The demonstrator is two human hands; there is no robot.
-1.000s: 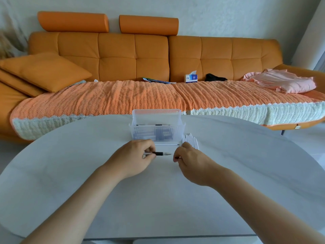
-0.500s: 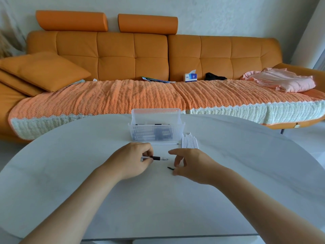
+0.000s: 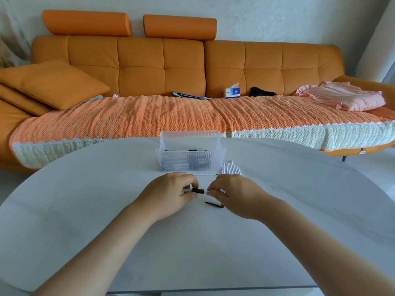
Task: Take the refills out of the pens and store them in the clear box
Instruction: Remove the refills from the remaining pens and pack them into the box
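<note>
Your two hands meet at the centre of the frame over one pen (image 3: pixel 197 190): your left hand (image 3: pixel 171 194) has its fingers curled round the white barrel and black grip, and your right hand (image 3: pixel 237 195) pinches the pen's right end between thumb and fingertips. One small black piece (image 3: pixel 212 204) lies on the table just below your right hand. One clear box (image 3: pixel 190 155) stands just above your hands, with dark pen parts inside, too blurred to count. One thin white stick (image 3: pixel 205 174) lies along the box's near wall, and a bundle of white tubes (image 3: pixel 231 168) lies just right of the box; their number cannot be told. All of this rests on one rounded white table (image 3: pixel 85 199). Across the upper frame runs an orange sofa (image 3: pixel 162 67) against a pale wall, with two bolsters (image 3: pixel 85 22) on top, two stacked cushions (image 3: pixel 51 84) at the left, an orange woven throw (image 3: pixel 128 118) over the seat, one tissue box (image 3: pixel 232 92) and one folded pink cloth (image 3: pixel 346 98) at the right.
</note>
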